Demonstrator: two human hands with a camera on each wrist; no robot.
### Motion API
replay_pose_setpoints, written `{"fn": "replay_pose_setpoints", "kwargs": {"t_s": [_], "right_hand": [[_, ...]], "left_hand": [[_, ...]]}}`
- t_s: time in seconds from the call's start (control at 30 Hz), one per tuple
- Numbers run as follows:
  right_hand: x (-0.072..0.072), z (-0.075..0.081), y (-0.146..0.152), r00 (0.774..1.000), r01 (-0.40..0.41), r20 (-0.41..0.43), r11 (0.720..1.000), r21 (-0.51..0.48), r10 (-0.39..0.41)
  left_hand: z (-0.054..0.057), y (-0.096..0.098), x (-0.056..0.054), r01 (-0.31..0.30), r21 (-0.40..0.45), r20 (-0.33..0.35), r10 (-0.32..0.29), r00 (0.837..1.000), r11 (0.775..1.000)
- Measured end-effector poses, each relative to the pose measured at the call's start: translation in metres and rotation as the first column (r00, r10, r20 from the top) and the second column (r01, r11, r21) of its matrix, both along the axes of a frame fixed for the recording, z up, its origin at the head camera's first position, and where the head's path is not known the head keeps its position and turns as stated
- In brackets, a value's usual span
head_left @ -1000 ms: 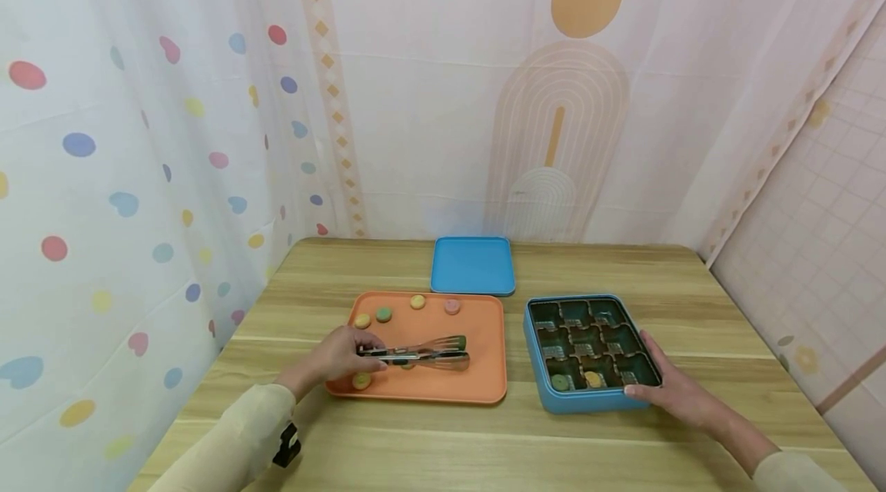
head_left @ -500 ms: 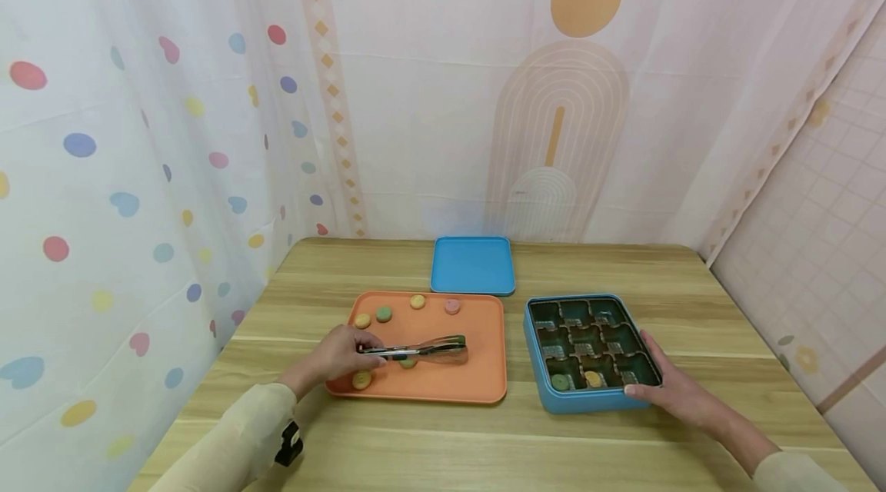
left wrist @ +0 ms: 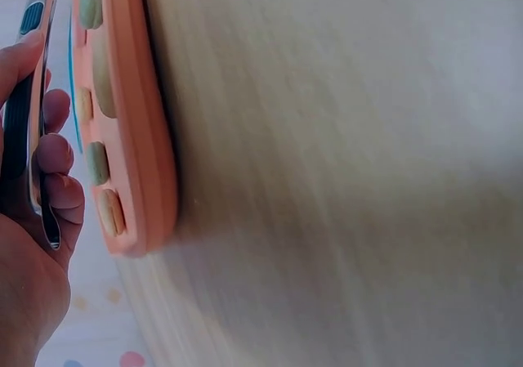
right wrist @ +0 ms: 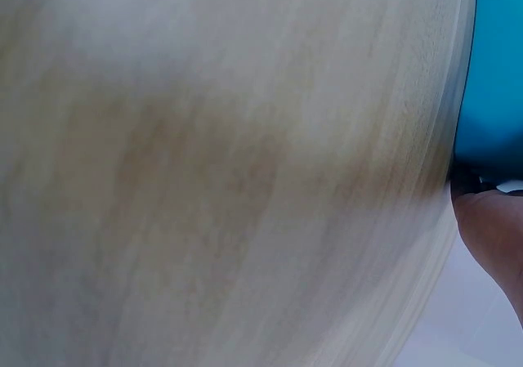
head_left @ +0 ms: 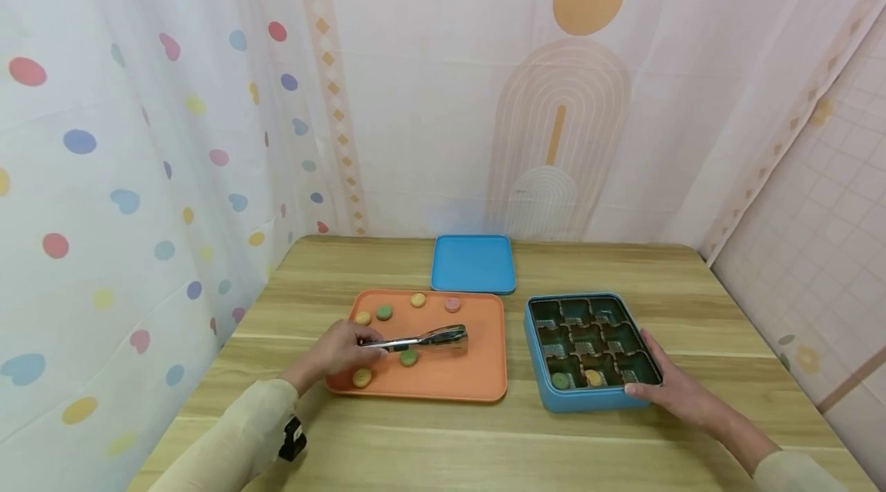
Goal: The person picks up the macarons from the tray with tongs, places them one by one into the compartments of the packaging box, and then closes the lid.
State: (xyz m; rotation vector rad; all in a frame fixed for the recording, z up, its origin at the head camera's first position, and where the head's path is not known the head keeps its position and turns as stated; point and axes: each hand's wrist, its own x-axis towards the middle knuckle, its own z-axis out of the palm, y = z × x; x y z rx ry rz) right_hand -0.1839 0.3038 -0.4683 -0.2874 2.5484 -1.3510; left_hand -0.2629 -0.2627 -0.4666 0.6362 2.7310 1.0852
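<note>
My left hand (head_left: 342, 347) holds metal tongs (head_left: 415, 340) with dark grip panels over an orange tray (head_left: 477, 380). The tongs' arms lie close together, tips pointing right; a greenish patch shows at the tips, and I cannot tell whether something is between them. On the tray lie several macarons, among them a green macaron (head_left: 408, 357) just below the tongs, a yellow macaron (head_left: 362, 377) and a pink macaron (head_left: 452, 305). My right hand (head_left: 674, 387) grips the near right corner of a blue box (head_left: 588, 401), thumb on its rim. Its fingertips are partly hidden.
The box has a dark divided insert (head_left: 584, 338); a green macaron (head_left: 561, 380) and a yellow macaron (head_left: 593, 378) sit in its front row. A blue lid (head_left: 474, 264) lies behind the tray. Patterned curtains (head_left: 415, 131) border the wooden table (head_left: 443, 446).
The tongs' arms have come together and their tips have risen slightly, uncovering more of the green macaron below. The right hand and box have stayed in place.
</note>
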Motion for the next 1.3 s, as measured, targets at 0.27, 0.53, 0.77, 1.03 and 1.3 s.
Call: {"fn": "replay_pose_setpoints", "kwargs": {"t_s": [0.27,0.53,0.77,1.03,1.3], "right_hand": [[-0.001,0.001,-0.001,1.000,0.001,0.003,1.000,0.005,-0.001],[0.000,0.001,-0.001,1.000,0.002,-0.003,1.000,-0.001,-0.002],[0.001,0.002,-0.002,1.000,0.004,-0.007,1.000,0.012,-0.004],[0.001,0.000,-0.001,1.000,0.008,0.019,0.999,0.035,-0.008],[-0.001,0.000,-0.001,1.000,0.009,0.012,1.000,0.021,-0.010]], "left_hand": [[0.007,0.008,-0.004,-0.026,-0.011,-0.005,0.026,1.000,1.000],[0.014,0.023,-0.013,-0.014,0.023,-0.006,0.014,1.000,1.000],[0.026,0.041,-0.017,0.001,0.040,0.012,-0.002,1.000,0.999],[0.034,0.069,-0.021,0.038,0.068,0.005,-0.038,0.999,0.997],[0.039,0.109,-0.021,0.104,0.111,0.022,-0.107,0.994,0.988]]}}
